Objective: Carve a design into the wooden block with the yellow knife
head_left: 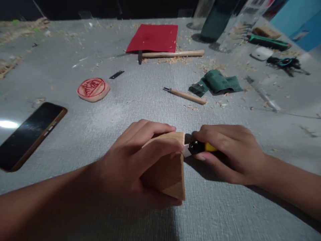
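at the wooden block (172, 172), the knife (197, 147) points left, axis running sideways

The left hand (127, 150) gripped a wooden block (167, 172); the right hand (232, 154) held a black-and-yellow utility knife (197, 147), its blade (186, 151) at the block's edge. Beyond lay a hammer (173, 54), carving chisel (187, 96) and green sandpaper (216, 82).

We are seeing room between the phone (32, 135) and our left hand (127, 152). Ahead, a carving tool (187, 96) and green sheet (217, 82) are obstructing us.
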The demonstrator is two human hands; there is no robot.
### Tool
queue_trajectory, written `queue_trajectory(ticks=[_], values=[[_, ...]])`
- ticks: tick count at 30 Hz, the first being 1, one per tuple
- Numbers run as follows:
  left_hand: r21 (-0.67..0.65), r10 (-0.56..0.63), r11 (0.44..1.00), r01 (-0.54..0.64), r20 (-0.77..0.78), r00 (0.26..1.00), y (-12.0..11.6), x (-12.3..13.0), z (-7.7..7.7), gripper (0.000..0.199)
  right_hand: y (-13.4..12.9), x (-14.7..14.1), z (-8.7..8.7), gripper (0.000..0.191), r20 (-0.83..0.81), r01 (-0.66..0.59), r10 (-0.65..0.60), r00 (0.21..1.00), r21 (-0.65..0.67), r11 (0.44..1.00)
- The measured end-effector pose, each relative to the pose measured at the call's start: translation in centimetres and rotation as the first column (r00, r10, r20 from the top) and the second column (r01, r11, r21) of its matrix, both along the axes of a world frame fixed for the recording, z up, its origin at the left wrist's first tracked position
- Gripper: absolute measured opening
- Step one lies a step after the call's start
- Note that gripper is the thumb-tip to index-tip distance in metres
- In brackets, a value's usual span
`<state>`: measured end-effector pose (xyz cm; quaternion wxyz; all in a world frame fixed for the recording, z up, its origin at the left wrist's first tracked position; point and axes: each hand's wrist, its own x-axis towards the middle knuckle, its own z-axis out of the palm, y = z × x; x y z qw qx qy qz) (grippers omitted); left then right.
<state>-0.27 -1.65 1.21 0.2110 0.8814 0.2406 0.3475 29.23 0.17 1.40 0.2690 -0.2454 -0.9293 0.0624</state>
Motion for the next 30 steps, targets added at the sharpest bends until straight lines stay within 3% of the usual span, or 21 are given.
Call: queue_trajectory(ticks=[6,14,30], values=[[-0.009,-0.001,1.000,0.001,0.046,0.999,-0.02,0.17,-0.20,0.081,0.07,-0.03,-0.07,0.031,0.007,0.006,-0.006,1.000,0.011,1.000],[-0.006,0.004,1.000,-0.004,0.028,1.000,0.18,0.24,-0.01,0.068,0.04,-0.02,0.04,0.026,-0.013,-0.004,0.004,1.000,-0.003,1.000],[-0.008,0.009,1.000,-0.009,0.035,0.999,-0.04,0.21,-0.12,0.070,0.15,-0.05,-0.10,0.028,-0.021,-0.002,0.002,1.000,0.014,1.000]])
